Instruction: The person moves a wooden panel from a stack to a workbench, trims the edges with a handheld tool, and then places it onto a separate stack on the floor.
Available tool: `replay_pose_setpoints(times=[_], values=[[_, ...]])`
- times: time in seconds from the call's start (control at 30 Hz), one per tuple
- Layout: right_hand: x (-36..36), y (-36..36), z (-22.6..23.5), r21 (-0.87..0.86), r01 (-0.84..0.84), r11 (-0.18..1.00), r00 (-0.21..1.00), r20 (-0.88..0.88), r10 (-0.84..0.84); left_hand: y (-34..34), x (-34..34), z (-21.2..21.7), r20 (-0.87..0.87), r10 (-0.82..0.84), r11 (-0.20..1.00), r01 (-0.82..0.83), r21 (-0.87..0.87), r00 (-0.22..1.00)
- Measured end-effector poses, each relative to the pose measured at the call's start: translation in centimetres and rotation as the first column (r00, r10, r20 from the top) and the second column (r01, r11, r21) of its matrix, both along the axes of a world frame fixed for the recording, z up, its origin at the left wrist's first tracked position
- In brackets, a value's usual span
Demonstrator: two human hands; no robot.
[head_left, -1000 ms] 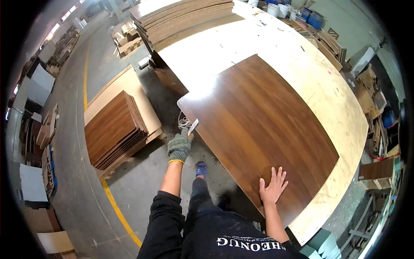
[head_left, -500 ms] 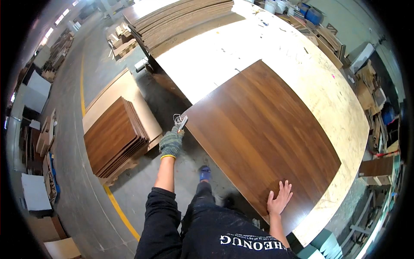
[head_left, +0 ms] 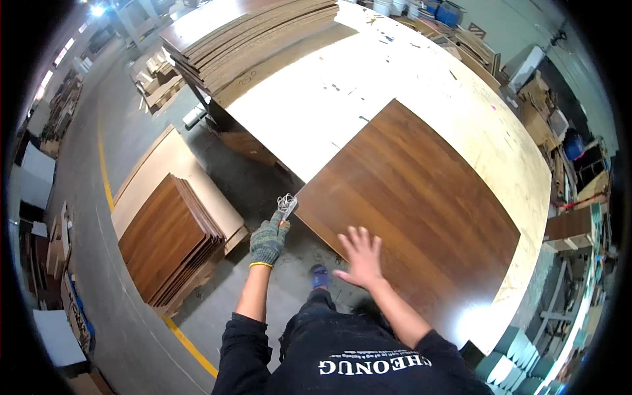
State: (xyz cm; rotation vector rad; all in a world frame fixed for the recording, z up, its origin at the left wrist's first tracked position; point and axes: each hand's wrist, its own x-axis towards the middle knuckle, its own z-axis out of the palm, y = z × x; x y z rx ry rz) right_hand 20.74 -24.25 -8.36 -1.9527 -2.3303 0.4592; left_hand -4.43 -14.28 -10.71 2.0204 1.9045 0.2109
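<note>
On the table (head_left: 309, 105), the brown panel (head_left: 421, 204), probably stiff, is best held by its edges; a tool (head_left: 287, 209) is clasped by the left hand (head_left: 268, 241), nothing by the spread right hand (head_left: 365, 261).

A black sweatshirt (head_left: 303, 350) is bearing a row of large white capital letters (head_left: 374, 366) across its front, the row appearing upside down from the head view. Much smaller white print (head_left: 370, 356) is running along the row's hem side, too fine to make out. Toward the far left corner of the worktable (head_left: 289, 118), a dark handwritten number (head_left: 247, 79) is showing on a brown strip along the near edge of the board stack (head_left: 270, 31).
</note>
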Motion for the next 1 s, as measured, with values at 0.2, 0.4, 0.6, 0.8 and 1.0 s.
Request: replay_pose_setpoints(times=[0.2, 0.4, 0.6, 0.8, 1.0], values=[[-4.6, 4.1, -2.2, -0.014, 0.081, 0.997, 0.990, 0.115, -0.079, 0.0, -0.6, 0.3, -0.030, -0.035, 0.998, 0.034, -0.043, 0.999], [-3.5, -0.3, -1.6, 0.006, 0.031, 1.000, 0.994, 0.108, -0.031, -4.5, -2.1, 1.5, -0.070, -0.185, 0.982, 0.187, 0.014, 0.980], [-1.2, -7.9, -1.5, -0.120, -0.066, 0.991, 0.995, 0.061, 0.074, -14.1, -3.6, 1.1, 0.169, -0.214, 0.970, 0.229, -0.079, 0.962], [-1.8, -6.5, -0.2, -0.152, 0.061, 0.987, 0.997, 0.066, -0.051, -14.4, -3.0, 1.0, -0.094, -0.221, 0.971, 0.229, 0.075, 0.971], [-1.8, -6.8, -0.9, -0.141, 0.052, 0.989, 0.998, 0.044, -0.047, -12.2, -4.4, 1.4, -0.071, -0.340, 0.924, 0.347, 0.162, 0.938]])
